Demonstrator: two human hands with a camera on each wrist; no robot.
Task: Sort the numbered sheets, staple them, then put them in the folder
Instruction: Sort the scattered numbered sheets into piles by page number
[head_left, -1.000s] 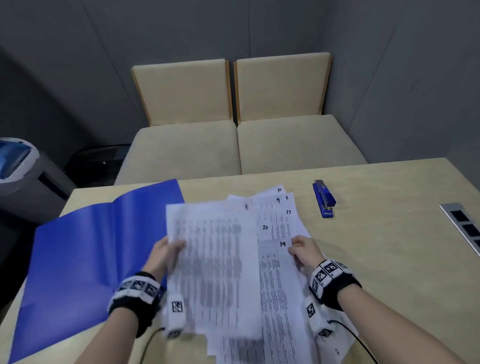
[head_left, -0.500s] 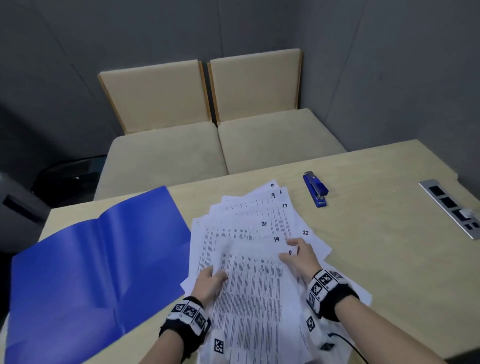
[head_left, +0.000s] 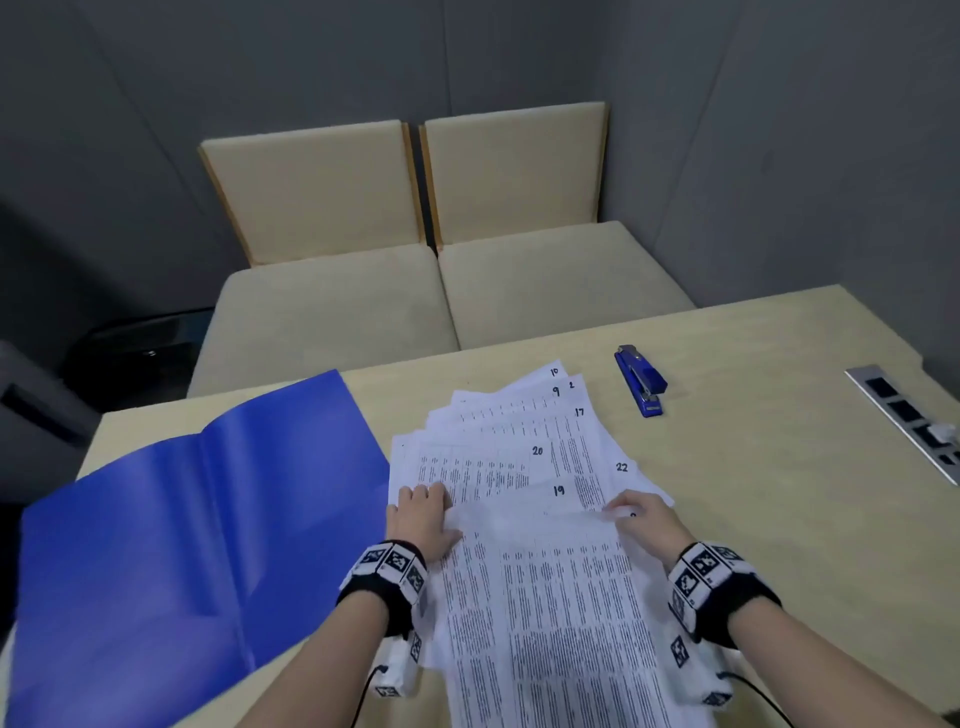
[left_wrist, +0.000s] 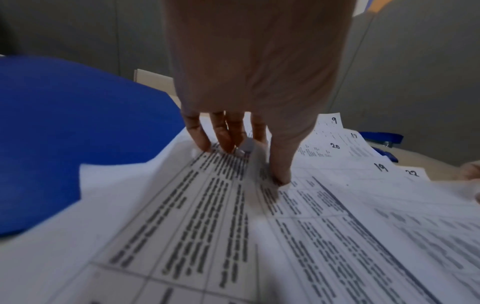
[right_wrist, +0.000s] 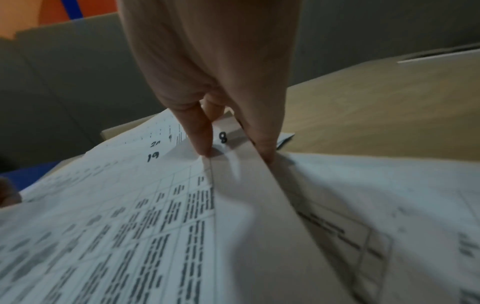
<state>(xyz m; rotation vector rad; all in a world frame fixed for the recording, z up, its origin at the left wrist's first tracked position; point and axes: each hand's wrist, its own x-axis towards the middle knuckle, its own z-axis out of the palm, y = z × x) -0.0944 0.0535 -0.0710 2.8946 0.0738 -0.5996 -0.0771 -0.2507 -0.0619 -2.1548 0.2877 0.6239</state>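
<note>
Printed sheets (head_left: 519, 452) with handwritten numbers lie fanned on the table; 10, 9, 2, 17, 20, 22 and 19 show at their corners. My left hand (head_left: 423, 514) rests flat on the fan's left side, its straight fingers (left_wrist: 200, 139) pressing the paper. My right hand (head_left: 636, 514) pinches the top right corner of the near sheet, marked 8 (right_wrist: 223, 137), and that edge is lifted between thumb and fingers (right_wrist: 200, 135). An open blue folder (head_left: 182, 519) lies to the left, partly under the sheets. A blue stapler (head_left: 641, 382) lies beyond the fan on the right.
The wooden table (head_left: 779, 467) carries a metal socket strip (head_left: 909, 421) near its right edge. Two beige chairs (head_left: 415, 291) stand against the far edge. A grey bin (head_left: 31, 410) stands left of the table.
The sheet my left hand held up has come down onto the pile, and that hand now lies flat on the papers. My right hand has stayed at the sheets' right corner.
</note>
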